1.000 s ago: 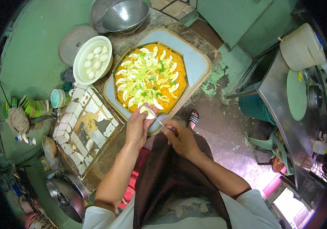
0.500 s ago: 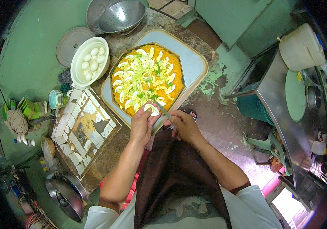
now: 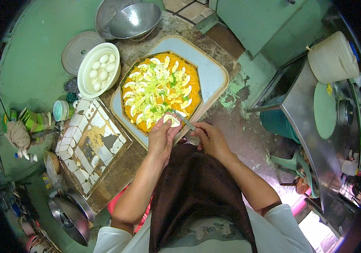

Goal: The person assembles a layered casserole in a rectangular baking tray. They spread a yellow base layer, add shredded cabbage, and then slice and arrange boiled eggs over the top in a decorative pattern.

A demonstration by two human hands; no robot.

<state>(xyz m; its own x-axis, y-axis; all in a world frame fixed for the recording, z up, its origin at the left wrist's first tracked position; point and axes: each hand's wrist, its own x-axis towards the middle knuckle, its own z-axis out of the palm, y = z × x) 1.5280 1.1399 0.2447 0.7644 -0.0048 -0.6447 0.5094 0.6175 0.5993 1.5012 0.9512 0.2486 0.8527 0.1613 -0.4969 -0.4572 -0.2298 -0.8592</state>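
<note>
Between its fingers my left hand point(image 3: 160, 137) holds a cut piece of boiled egg point(image 3: 171, 121), white with a pale yolk. My right hand point(image 3: 211, 139) grips a knife point(image 3: 185, 122), whose blade points up and left beside the egg piece. Both hands are just over the near edge of an octagonal platter of orange noodles point(image 3: 136, 114), topped with egg wedges and chopped pale green leaves. The platter rests on a light blue tray point(image 3: 214, 71) with a tan rim. Left of it, a white bowl point(image 3: 83, 86) holds several whole peeled eggs point(image 3: 103, 75).
A metal colander point(image 3: 136, 19) stands behind the bowl, near a round grey lid point(image 3: 77, 52). At left is a broken-tiled counter section point(image 3: 90, 145), with stacked bowls point(image 3: 62, 110) beyond it. A metal table point(image 3: 305, 122) carrying a white bucket point(image 3: 332, 57) stands at right.
My left hand and the egg piece have shifted slightly right. The knife has tilted flatter, its handle moving a little right with my right hand. The view has shifted slightly.
</note>
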